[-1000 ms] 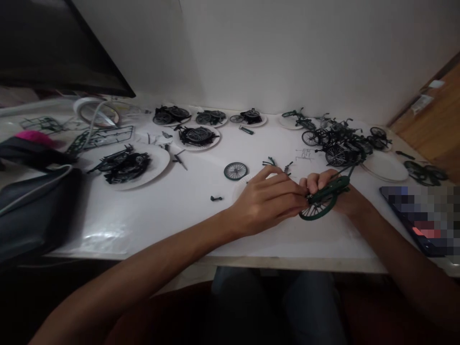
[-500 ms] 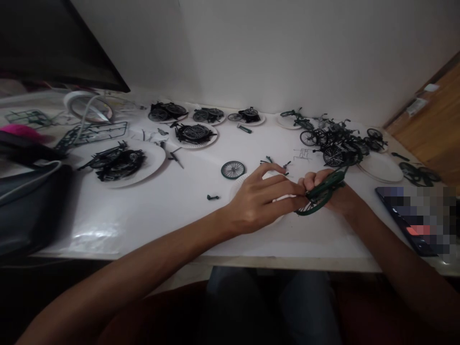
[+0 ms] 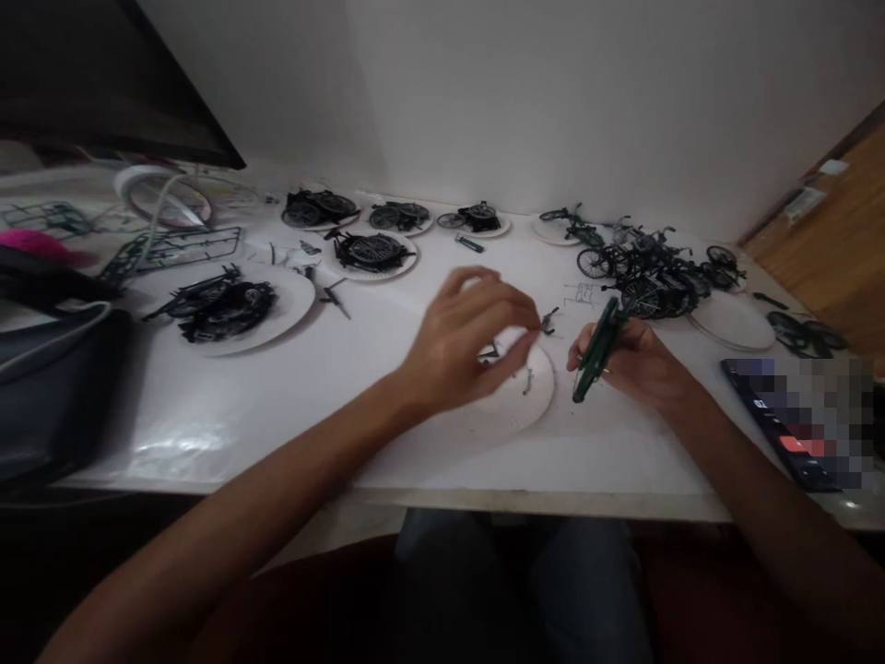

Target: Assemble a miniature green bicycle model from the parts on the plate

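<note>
My right hand (image 3: 632, 364) grips a green model bicycle (image 3: 595, 352), tilted and seen nearly edge-on, to the right of a small paper plate (image 3: 543, 410). Over that plate is my left hand (image 3: 477, 337), fingers curled, thumb and forefinger tips together. Whatever may be between them is too small to make out. Small loose parts lie on the plate, partly covered by the left hand. A small dark handlebar-like part (image 3: 549, 320) shows just past the left fingertips.
Model bicycles (image 3: 643, 267) are heaped at the back right, beside stacked paper plates (image 3: 733, 323). A phone (image 3: 781, 424) lies at the right edge. More plates of black bicycle parts (image 3: 228, 309) stand left and back. A dark bag (image 3: 62, 406) and monitor (image 3: 117, 83) are at left.
My left hand has come away from the bicycle and moved left over the plate, now covering the loose wheel. My right hand has turned the bicycle more upright.
</note>
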Demonstrator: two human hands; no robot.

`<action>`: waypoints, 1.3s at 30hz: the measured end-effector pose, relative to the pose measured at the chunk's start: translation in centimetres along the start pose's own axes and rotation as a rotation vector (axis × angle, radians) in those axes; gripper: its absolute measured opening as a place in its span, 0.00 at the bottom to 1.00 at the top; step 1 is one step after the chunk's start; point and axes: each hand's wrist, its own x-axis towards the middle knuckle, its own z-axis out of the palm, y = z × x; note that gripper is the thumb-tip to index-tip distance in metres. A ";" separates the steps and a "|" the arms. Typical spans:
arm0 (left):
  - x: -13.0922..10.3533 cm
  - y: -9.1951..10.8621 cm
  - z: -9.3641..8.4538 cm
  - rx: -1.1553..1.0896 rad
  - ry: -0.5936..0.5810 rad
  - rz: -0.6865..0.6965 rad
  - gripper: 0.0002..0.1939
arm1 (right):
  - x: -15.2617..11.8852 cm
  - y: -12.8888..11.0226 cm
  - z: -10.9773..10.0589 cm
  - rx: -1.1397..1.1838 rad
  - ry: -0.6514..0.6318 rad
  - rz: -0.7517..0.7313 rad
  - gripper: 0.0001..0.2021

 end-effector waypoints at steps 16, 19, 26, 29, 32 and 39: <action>-1.6 -8.3 -2.3 0.236 -0.192 -0.376 0.08 | 1.4 1.4 -3.3 -0.253 0.346 -0.042 0.21; -1.9 -8.5 -2.0 0.186 -0.217 -0.356 0.09 | 1.4 1.6 -3.4 -0.295 0.356 -0.057 0.19; -2.4 -8.9 -1.5 0.146 -0.208 -0.314 0.10 | 1.1 1.3 -2.9 -0.428 0.338 -0.049 0.23; -2.3 -8.5 -1.3 0.114 -0.217 -0.293 0.10 | 0.9 1.4 -2.9 -0.508 0.325 -0.068 0.24; -2.1 -7.9 -1.2 0.075 -0.243 -0.278 0.10 | 0.8 1.4 -2.7 -0.584 0.294 -0.106 0.24; -1.2 -4.2 0.4 -0.097 -0.314 -0.214 0.21 | 0.4 1.1 -1.0 -0.876 0.199 -0.376 0.14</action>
